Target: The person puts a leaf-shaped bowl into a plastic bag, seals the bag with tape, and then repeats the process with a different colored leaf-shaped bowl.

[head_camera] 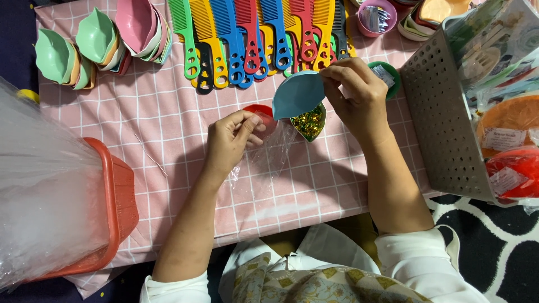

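My right hand (356,92) holds a blue leaf-shaped bowl (297,94) by its rim, tilted above the pink checked cloth (168,129). Under the bowl sits a small dish of gold and green wrapped sweets (309,122). My left hand (230,140) pinches a clear plastic bag (269,154), which hangs down from my fingers. A red bowl (263,115) shows behind the bag, beside my left thumb.
A row of coloured combs (252,39) lies at the back. Stacked leaf-shaped bowls (95,42) sit at the back left. A red basket (115,207) with clear bags stands at left. A grey perforated bin (443,123) of packed items stands at right.
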